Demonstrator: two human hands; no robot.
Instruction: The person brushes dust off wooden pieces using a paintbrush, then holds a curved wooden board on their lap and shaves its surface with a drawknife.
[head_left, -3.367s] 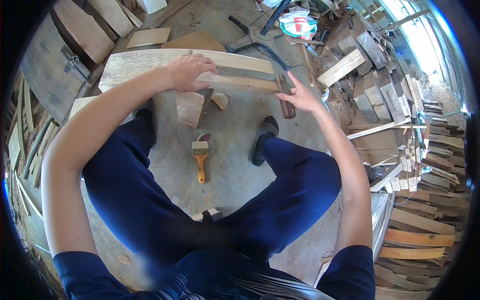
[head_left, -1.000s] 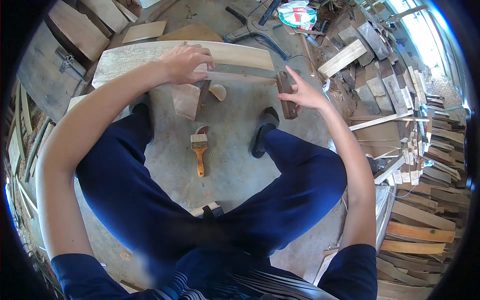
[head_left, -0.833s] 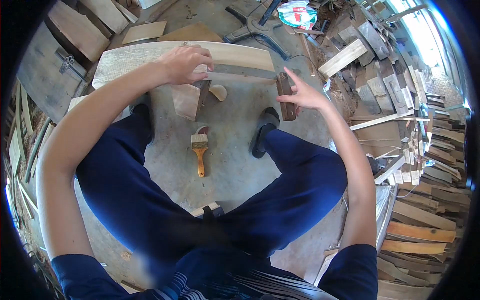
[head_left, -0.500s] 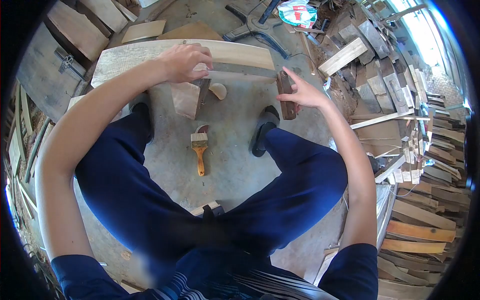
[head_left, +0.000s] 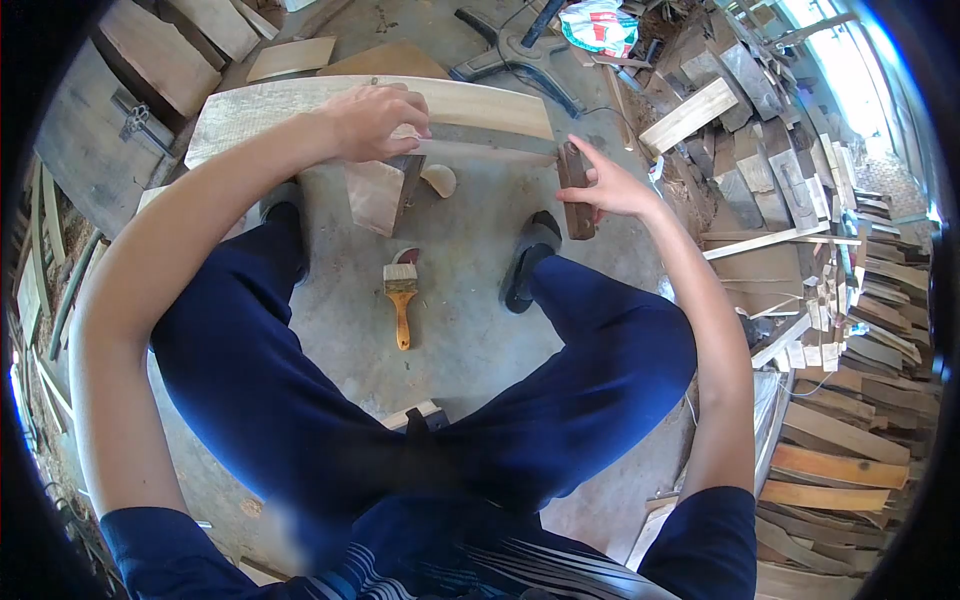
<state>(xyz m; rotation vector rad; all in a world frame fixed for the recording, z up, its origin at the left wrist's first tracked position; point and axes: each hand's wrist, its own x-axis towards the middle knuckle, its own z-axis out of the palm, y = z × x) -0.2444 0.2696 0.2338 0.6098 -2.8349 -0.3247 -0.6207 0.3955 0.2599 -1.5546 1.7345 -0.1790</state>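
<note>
My left hand point(head_left: 375, 122) rests with curled fingers on the near edge of a long pale board point(head_left: 480, 105), gripping that edge. Under it a wooden block point(head_left: 377, 195) stands on the floor, with a small rounded wood piece point(head_left: 439, 180) beside it. At the board's right end, my right hand point(head_left: 605, 185) is on a dark wooden bar point(head_left: 574, 200), thumb across its top, index finger stretched out and the other fingers partly hidden behind it. Between my feet a brush point(head_left: 401, 300) with an orange handle lies on the floor, touching or close to a small red round item point(head_left: 406, 256).
Beyond the board are a dark metal star-shaped base point(head_left: 515, 60) and a white, red and green bag point(head_left: 600, 27). Stacked timber point(head_left: 840, 440) fills the right side. Large planks point(head_left: 160, 55) lean at the upper left. A block point(head_left: 415, 415) lies between my legs.
Since the earliest frame the board, block and brush appear slightly higher in view. My left hand's fingers are more curled at the board's edge. My right hand stays at the dark bar.
</note>
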